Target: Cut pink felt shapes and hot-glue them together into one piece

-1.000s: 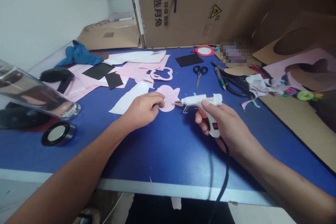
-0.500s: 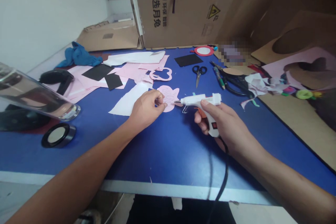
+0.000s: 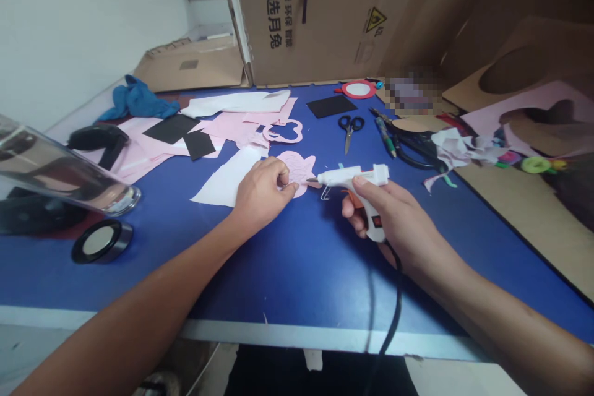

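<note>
My right hand is wrapped around a white hot glue gun, with a finger by its orange trigger. The metal nozzle points left, and its tip is over the right part of a pink cutout. My left hand is closed, thumb and fingers curled together at the cutout's left edge; the fingers partly hide the contact. Raised lines show on the cutout's surface. Under and beside the left hand lies a white sheet. A black cord hangs from the glue gun's handle.
Scissors, a black square and a pink frame-shaped cutout lie beyond the hands. Pliers and paper scraps are at the right. A clear cylinder and a round black-rimmed object stand left.
My left thumb has shifted slightly right over the pink cutout. The glue gun stays at nearly the same place, its nozzle over the cutout. The whole view has moved slightly.
</note>
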{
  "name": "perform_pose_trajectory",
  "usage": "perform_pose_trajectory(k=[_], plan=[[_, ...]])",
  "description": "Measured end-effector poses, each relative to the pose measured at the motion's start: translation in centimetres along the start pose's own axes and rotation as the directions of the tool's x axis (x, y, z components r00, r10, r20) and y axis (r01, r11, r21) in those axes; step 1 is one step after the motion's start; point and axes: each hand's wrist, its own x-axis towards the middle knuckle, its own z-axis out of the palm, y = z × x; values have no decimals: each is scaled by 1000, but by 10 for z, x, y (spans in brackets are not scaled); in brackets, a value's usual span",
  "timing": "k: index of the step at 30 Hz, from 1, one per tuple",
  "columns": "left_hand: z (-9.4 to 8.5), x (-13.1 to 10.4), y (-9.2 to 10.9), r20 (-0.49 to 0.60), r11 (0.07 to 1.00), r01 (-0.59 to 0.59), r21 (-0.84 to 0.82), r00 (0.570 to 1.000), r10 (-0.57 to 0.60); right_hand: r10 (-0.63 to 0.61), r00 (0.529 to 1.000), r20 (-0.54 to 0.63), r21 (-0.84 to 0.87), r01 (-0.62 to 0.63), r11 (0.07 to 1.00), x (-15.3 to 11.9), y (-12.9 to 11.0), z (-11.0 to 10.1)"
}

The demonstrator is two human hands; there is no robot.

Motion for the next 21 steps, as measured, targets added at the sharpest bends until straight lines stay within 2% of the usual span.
perform_pose_trajectory(k=[5,10,17,21], plan=[[1,0,4,21,998,8,55,1000,-9,-3,1000,-2,27,3,1000,0,0,0],[-1,1,5,41,999,18,42,999,-20,-1,1000,4,24,1,1000,1,0,1],[-14,1,-8,134,973,35,-226,991,-5,4,1000,-7,51,-4,999,2,0,1],[-13,0,-11,104,963,50,-265,994,-23,6,1000,-12,45,-6,999,1,-1,2]])
